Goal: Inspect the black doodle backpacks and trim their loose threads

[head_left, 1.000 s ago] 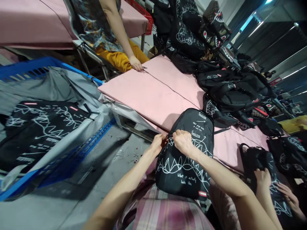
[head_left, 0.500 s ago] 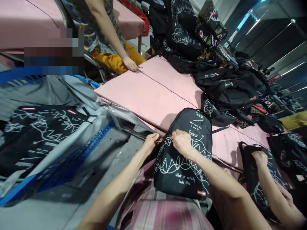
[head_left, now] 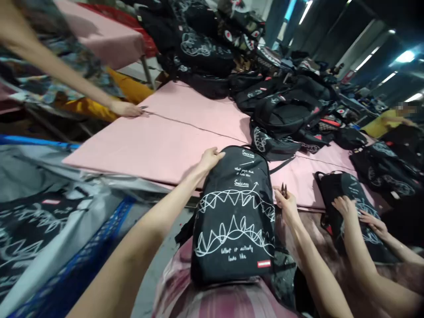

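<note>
A black backpack [head_left: 236, 216] with white scribbles and handwritten words leans upright on my lap against the table edge, its front facing me. My left hand [head_left: 212, 160] grips its upper left edge, the thumb lying near the top corner. Beside the bag's right side, my right hand [head_left: 287, 205] is closed around small thread snips [head_left: 284, 190], whose dark pointed tips stick up. Parts of the right fingers are hidden behind the bag's edge.
The pink-covered table [head_left: 132, 152] bears a heap of black backpacks [head_left: 285, 106]. At left a co-worker's hand [head_left: 127, 109] holds snips; at right another person's hands [head_left: 346, 207] touch a similar backpack [head_left: 336, 190]. A blue crate [head_left: 82, 256] holding a backpack stands lower left.
My left hand has moved up to the bag's top left edge. My right hand has left the bag's front for its right side, snips now visible. The view has swung right.
</note>
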Available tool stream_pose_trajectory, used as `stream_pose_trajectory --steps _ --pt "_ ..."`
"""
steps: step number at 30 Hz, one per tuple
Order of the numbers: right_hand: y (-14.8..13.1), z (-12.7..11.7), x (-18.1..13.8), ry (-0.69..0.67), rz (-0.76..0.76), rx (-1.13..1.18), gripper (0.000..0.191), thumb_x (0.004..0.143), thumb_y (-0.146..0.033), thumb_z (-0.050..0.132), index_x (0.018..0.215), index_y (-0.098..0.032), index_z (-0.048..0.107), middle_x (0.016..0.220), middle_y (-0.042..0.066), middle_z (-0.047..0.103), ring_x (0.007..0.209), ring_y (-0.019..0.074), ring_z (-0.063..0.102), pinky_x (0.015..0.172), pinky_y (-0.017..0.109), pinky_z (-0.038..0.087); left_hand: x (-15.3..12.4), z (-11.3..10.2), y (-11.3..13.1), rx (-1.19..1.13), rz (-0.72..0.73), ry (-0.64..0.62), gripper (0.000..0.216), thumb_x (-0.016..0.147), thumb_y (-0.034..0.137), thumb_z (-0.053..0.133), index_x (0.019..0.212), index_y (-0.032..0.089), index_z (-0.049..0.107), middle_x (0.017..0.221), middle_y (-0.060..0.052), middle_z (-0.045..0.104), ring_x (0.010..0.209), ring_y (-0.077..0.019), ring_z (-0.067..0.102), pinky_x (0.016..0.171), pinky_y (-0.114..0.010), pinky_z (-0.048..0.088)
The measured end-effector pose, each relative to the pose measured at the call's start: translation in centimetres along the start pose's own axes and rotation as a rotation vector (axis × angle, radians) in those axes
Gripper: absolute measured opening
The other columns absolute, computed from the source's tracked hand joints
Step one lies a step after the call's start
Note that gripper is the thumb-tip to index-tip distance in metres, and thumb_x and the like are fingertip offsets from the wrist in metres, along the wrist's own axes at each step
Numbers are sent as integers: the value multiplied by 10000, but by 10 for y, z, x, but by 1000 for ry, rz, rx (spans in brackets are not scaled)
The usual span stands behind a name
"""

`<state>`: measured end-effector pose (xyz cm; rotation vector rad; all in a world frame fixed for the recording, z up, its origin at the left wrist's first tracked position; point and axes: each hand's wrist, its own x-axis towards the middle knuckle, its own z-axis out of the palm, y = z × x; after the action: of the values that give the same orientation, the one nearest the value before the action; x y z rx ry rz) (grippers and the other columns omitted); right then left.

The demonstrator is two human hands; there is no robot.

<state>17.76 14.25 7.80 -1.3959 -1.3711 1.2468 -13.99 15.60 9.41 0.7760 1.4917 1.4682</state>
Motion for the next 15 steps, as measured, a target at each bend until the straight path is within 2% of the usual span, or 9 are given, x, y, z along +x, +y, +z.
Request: stream_pose_trajectory --steps 1,2,4,6,7,9,11,13,15 --pt "-2 -14 1 65 6 57 408 653 -436 683 926 -140 621 526 -78 360 418 43 275 375 186 195 -8 7 11 -16 6 -86 370 617 268 714 954 137 635 989 -106 642 944 -245 548 823 -346 394" --pt "-5 -27 2 125 -1 109 397 657 -439 679 907 -136 623 509 -89 323 403 34 222 367 188 147 -21 10 21 -3 35 -226 367 608 265 717 951 154 650 941 -79 647 889 -234 554 789 -340 407" --pt "-11 -47 5 209 -44 171 376 672 -443 664 889 -139 625 517 -80 349 400 27 196 367 193 118 -55 6 30 171 130 -616 337 615 271 712 941 192 683 833 -32 631 765 -211 545 703 -327 415" --pt "-16 -56 6 235 -88 180 369 711 -462 620 910 -152 628 536 -67 385 402 31 207 371 196 134 -96 -3 23 474 321 -949 233 703 261 645 928 256 706 720 -16 577 654 -173 496 611 -291 376" --pt "-17 -57 5 215 -97 157 370 729 -472 596 916 -155 633 537 -64 390 407 36 230 377 196 161 -116 -8 13 618 431 -1016 218 742 225 602 922 285 709 679 -16 544 623 -159 464 576 -279 345" --pt "-14 -51 -1 92 -88 67 357 727 -468 602 887 -151 647 551 -50 432 454 56 341 425 196 268 -152 -20 -15 871 672 -999 275 763 142 554 917 315 702 621 -17 481 596 -152 400 546 -280 286" --pt "-2 -43 -12 -59 -73 -24 323 687 -429 656 853 -152 654 650 -16 538 599 94 475 554 214 377 -178 -34 -45 1047 838 -859 327 802 103 502 969 325 674 619 -14 447 613 -158 371 559 -287 261" --pt "14 -36 -29 -124 -65 -65 303 651 -388 695 852 -166 650 799 7 601 747 128 522 675 237 406 -192 -50 -68 1123 915 -735 321 857 117 449 1026 312 640 650 -11 450 656 -162 382 596 -289 276" --pt "32 -34 -47 -99 -42 -59 304 657 -386 688 879 -183 640 838 3 601 763 127 513 690 239 400 -198 -66 -80 1138 923 -676 279 890 160 432 1046 288 623 711 -14 488 736 -166 423 657 -293 316"
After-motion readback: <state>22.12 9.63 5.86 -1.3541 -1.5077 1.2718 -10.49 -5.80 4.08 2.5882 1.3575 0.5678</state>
